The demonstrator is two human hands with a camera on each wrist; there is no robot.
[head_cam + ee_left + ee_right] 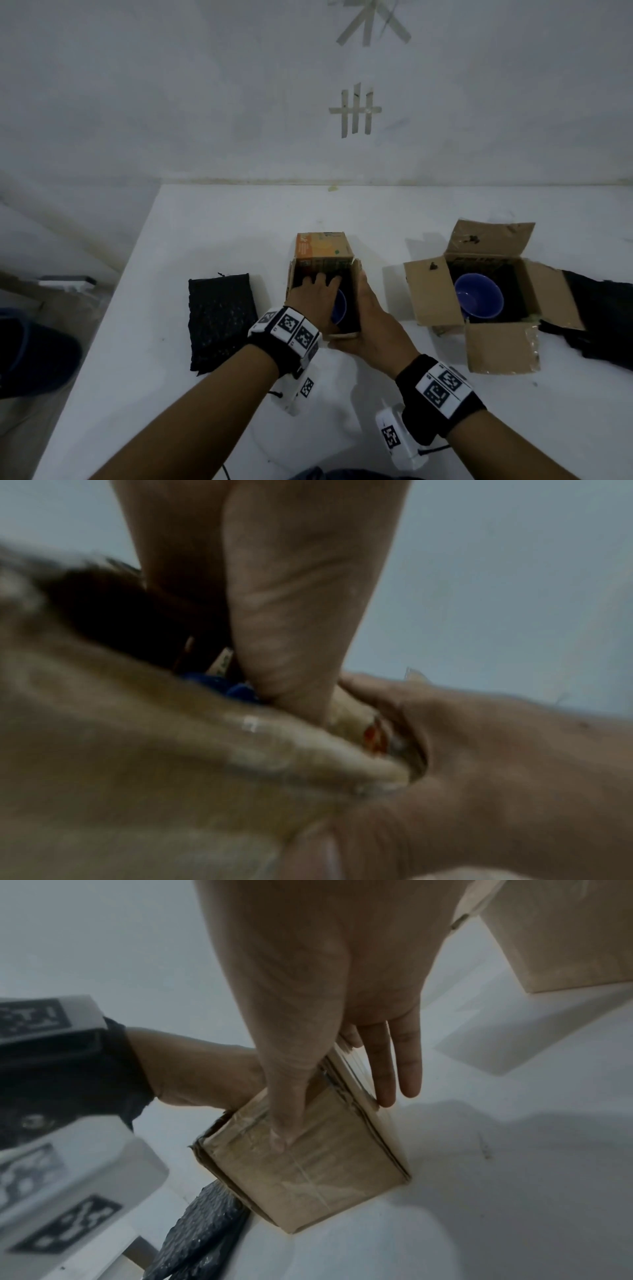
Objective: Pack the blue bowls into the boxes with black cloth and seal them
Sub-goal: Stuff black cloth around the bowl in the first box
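Cardboard, brown and small, the middle box holds a blue bowl; the left hand reaches inside it with fingers spread flat. Left wrist view: blurred. Right wrist view: the right hand presses straight fingers against the box's side.

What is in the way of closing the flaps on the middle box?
The left hand is reaching inside the middle box, over the blue bowl and black cloth lining. The right hand holds up the right flap. Nothing else visible blocks it.
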